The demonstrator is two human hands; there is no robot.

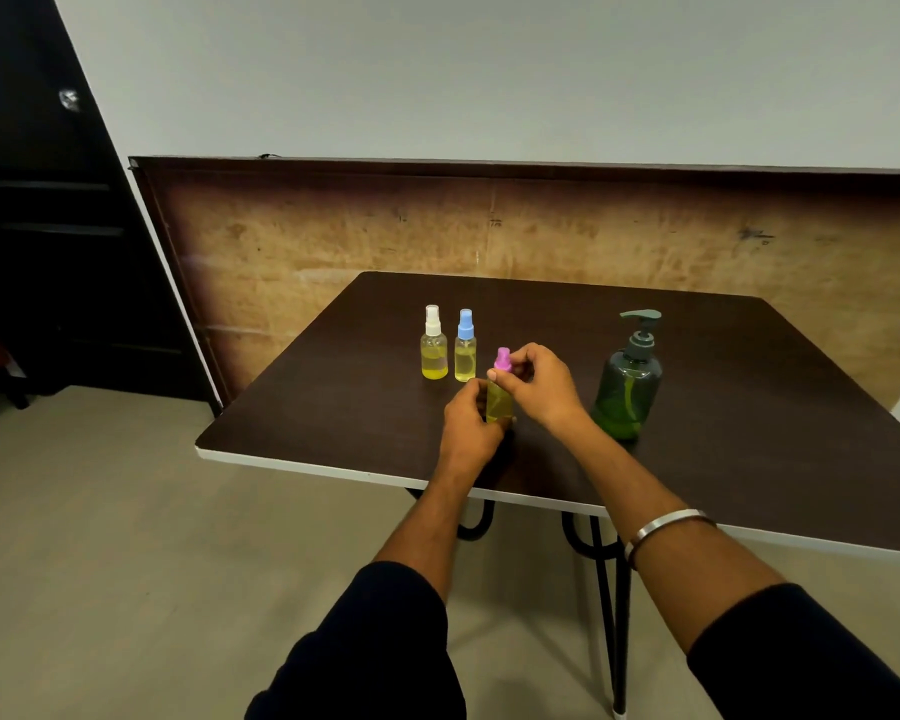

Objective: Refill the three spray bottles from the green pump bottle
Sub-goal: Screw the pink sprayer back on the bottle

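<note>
Near the middle of the dark table [749,407] stands a small spray bottle of yellow liquid [499,402] with a pink spray cap [502,358]. My left hand [471,420] grips its body from the left. My right hand [539,384] pinches the pink cap from the right. Behind them stand two more small bottles of yellow liquid, one with a white cap [433,343] and one with a blue cap [465,346], both upright with caps on. The green pump bottle [628,379] stands upright to the right of my right hand, apart from it.
The table has a white front edge [333,467] and black metal legs [611,605]. A brown board [541,231] leans on the wall behind it. A dark cabinet [48,252] stands at the far left on a grey floor.
</note>
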